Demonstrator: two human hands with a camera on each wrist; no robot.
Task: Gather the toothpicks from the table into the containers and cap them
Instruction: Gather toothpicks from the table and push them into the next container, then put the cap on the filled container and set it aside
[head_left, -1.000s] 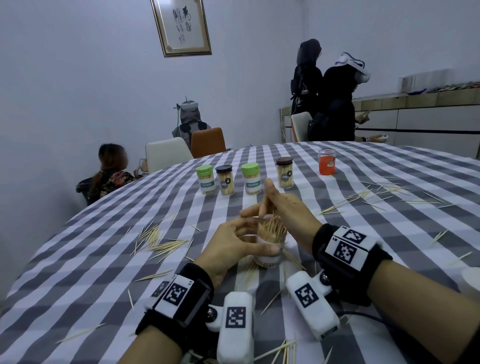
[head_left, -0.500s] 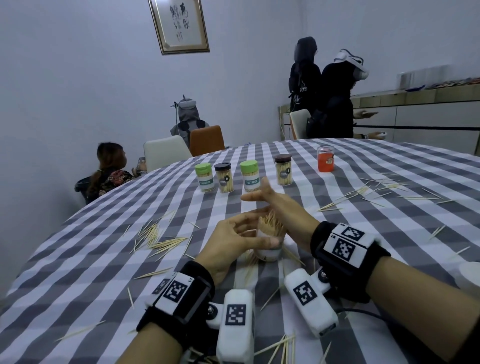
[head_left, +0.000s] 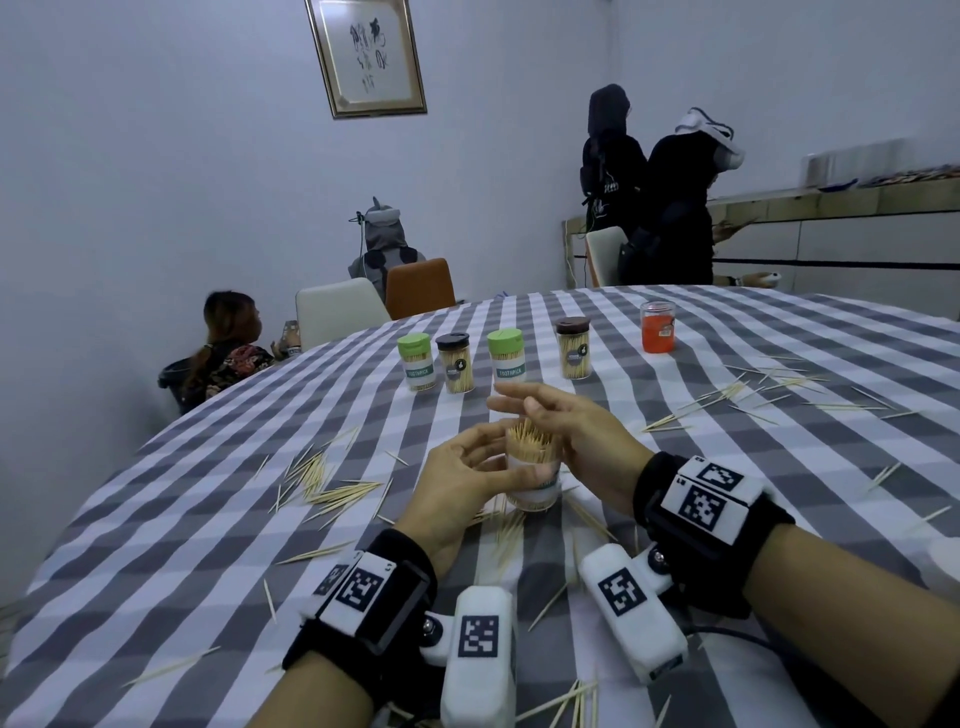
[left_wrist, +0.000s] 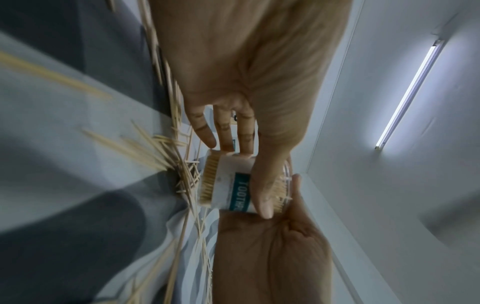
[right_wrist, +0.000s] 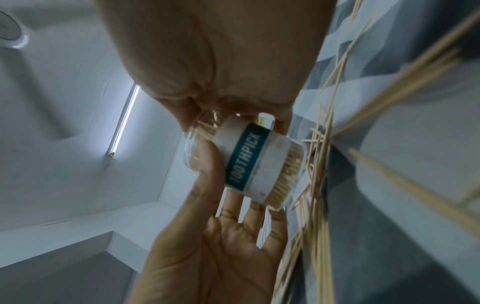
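**Operator:** Where does the open container (head_left: 533, 475) stand, and what holds it?

**Instructor:** It stands upright on the counter (head_left: 208, 499), near the front edge, in the middle, with a bundle of toothpicks (head_left: 529, 441) rising above its rim. The left hand (head_left: 457, 483) wraps it: thumb across the "TOOTHPICK" label, fingers (left_wrist: 226, 133) behind. The right hand (head_left: 576, 434) sits against the other side, fingers extended over the tips. I cannot tell whether it pinches any sticks.

**Operator:** How is this step done well?

**Instructor:** In my judgement the step is seating the bundle.
1. Hold the container firmly and vertical with the left hand.
2. Press the tips down with the flat of the right fingers, evenly; a slanted push probably splays the sticks over the rim.
3. Confirm that no tip stands above the rim before capping.

**Operator:** What remains?

**Instructor:** Loose toothpicks (head_left: 332, 491) lie toward the left edge, others around the base and toward the right edge. Four capped containers (head_left: 506, 359) stand in a row farther back; an orange jar (head_left: 657, 327) stands beside them. No cap for this container is identifiable in view.
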